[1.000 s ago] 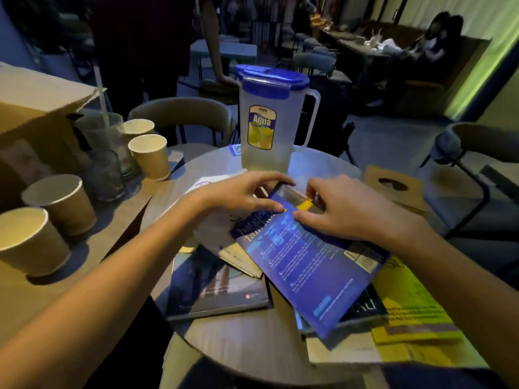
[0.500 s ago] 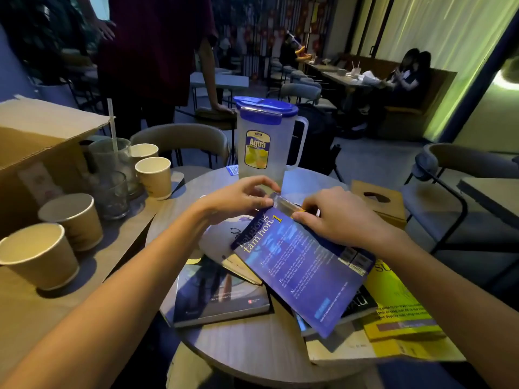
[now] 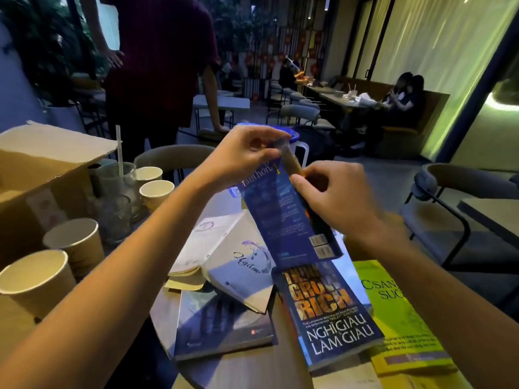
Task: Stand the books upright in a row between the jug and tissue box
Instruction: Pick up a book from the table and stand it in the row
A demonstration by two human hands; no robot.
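Head view: from above, a round table [image 3: 233, 372] strewn with books, both hands raised over its far side.
Blue book [image 3: 286, 217]: tipped up steeply, top edge in the air, bottom edge resting on or just above the book titled "Nghĩ giàu làm giàu" [image 3: 334, 318]; I cannot tell whether they touch.
Left hand [image 3: 241, 158]: closed in a pinch on the blue book's top corner, at 12 o'clock of the pile.
Right hand [image 3: 337, 197]: fingers closed on the book's right-hand edge, just below the top.
Jug [image 3: 297, 141]: mostly hidden behind the hands; only a strip of blue lid and white handle shows at 12 o'clock.
Tissue box: not visible; the right forearm covers where it would be, around 2 o'clock.
Other books: a white one [image 3: 241, 262], a dark one [image 3: 222, 324] at 7 o'clock and a yellow one [image 3: 398, 318] at 4 o'clock, all lying flat.
Just changed: half a second back the blue book lay nearly flat on the pile with both hands at its far edge; now it is swung up close to vertical, uncovering the title beneath it.
Against one second back: the view has also tilted upward, showing more of the room.
Meaning for the task: judging by this, the first book is lifted and about to be stood beside the jug; nothing stands in a row yet.
Bystanders: paper cups [image 3: 36, 279] and a cardboard box [image 3: 42, 164] at 9 o'clock, well apart.
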